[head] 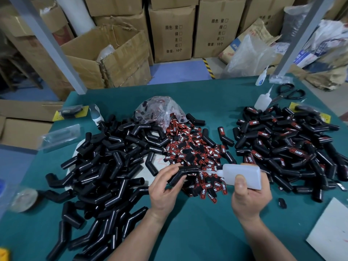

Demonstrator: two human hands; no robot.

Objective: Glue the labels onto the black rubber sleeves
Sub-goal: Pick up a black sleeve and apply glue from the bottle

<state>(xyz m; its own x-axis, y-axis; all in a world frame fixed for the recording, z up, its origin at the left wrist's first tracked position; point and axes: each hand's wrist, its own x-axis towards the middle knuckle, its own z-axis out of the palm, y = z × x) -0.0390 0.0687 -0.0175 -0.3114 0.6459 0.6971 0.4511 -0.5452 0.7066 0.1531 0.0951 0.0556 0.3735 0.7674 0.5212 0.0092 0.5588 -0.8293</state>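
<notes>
Over the green bench [188,232], the left hand [165,187] clamps an angled black rubber sleeve [183,175], its long axis pointing right toward the glue bottle [243,175] gripped in the right hand [248,198], whose nozzle almost meets the sleeve's upper end.

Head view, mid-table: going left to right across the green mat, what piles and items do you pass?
Tape roll → pile of plain black sleeves → heap of red-and-black labels → pile of labelled sleeves → white card at the right edge.
</notes>
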